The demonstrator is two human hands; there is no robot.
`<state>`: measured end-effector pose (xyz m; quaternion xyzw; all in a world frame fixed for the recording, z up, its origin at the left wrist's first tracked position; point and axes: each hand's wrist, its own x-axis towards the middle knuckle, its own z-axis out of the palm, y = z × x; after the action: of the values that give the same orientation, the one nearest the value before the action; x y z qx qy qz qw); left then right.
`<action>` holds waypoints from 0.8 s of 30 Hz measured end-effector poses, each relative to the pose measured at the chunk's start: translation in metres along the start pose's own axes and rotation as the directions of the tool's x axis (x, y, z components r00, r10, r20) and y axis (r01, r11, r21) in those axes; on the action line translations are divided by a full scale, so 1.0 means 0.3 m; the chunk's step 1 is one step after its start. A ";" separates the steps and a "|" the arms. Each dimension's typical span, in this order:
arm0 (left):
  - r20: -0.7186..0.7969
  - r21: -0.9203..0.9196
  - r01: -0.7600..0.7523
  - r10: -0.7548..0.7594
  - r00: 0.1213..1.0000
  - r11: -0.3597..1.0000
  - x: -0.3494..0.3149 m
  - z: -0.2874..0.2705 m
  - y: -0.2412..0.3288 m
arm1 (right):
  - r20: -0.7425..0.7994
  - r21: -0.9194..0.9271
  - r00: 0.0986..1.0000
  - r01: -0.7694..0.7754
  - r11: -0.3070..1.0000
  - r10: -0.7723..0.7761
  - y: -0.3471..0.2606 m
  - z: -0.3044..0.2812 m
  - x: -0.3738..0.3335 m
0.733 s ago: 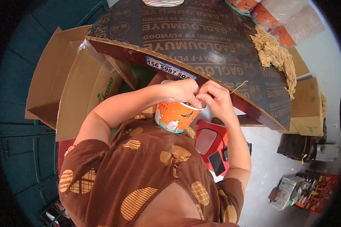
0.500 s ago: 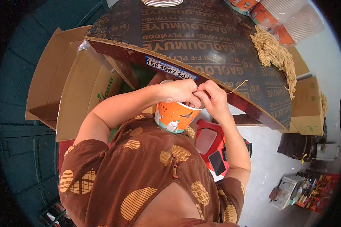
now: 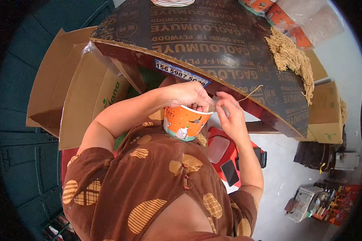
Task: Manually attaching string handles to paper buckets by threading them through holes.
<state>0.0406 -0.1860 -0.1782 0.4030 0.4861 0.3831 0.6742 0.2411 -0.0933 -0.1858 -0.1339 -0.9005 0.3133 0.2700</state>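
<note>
An orange paper bucket (image 3: 185,127) with a white rim, printed figures and a green base band rests against my torso, below the table edge. My left hand (image 3: 191,96) reaches over its mouth, with the fingers bent and pinched at the inside of the right rim. What lies between those fingertips is partly hidden. Just right of the rim, my right hand (image 3: 232,114) has its thumb and fingers apart. A thin tan twine (image 3: 251,93) emerges beside the right fingers and runs up across the table edge; its other end is hidden by the hands.
The dark plywood table (image 3: 197,38) is ahead. On its right lie a bundle of tan twine (image 3: 287,54) and stacked paper buckets (image 3: 293,26). Open cardboard boxes (image 3: 86,96) stand left, and another carton (image 3: 326,108) right. Beneath my right arm, a phone (image 3: 230,172) lies on a red stool (image 3: 218,160).
My right hand has drawn slightly right, away from the left, and its fingers have spread. The left hand stays at the bucket, its fingers now nearer the right rim.
</note>
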 end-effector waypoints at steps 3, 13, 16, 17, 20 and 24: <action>0.005 0.032 -0.012 0.012 1.000 0.999 0.008 -0.003 -0.004 | -0.063 -0.104 0.997 0.028 0.994 -0.035 -0.057 -0.002 0.004; -0.013 0.035 -0.016 0.016 1.000 0.999 0.015 0.005 -0.008 | -0.092 -0.014 0.996 -0.021 1.000 0.019 -0.068 0.029 -0.004; -0.015 0.049 -0.001 0.002 1.000 0.999 0.021 0.001 -0.009 | -0.103 -0.009 0.995 -0.014 1.000 0.013 -0.071 0.033 -0.003; -0.015 0.047 0.000 0.001 1.000 0.999 0.024 -0.001 -0.014 | -0.102 -0.008 0.995 -0.015 1.000 0.014 -0.073 0.033 -0.001; -0.007 0.023 -0.010 0.010 1.000 1.000 0.029 -0.003 -0.021 | -0.099 -0.018 0.995 -0.008 1.000 0.006 -0.071 0.034 0.005; -0.003 0.026 -0.011 0.011 1.000 1.000 0.027 -0.005 -0.011 | -0.057 0.055 0.997 -0.055 0.997 0.058 -0.051 0.040 0.000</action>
<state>0.0414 -0.1797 -0.1844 0.4135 0.4900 0.3813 0.6660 0.2332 -0.1110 -0.1840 -0.1614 -0.8793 0.3408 0.2909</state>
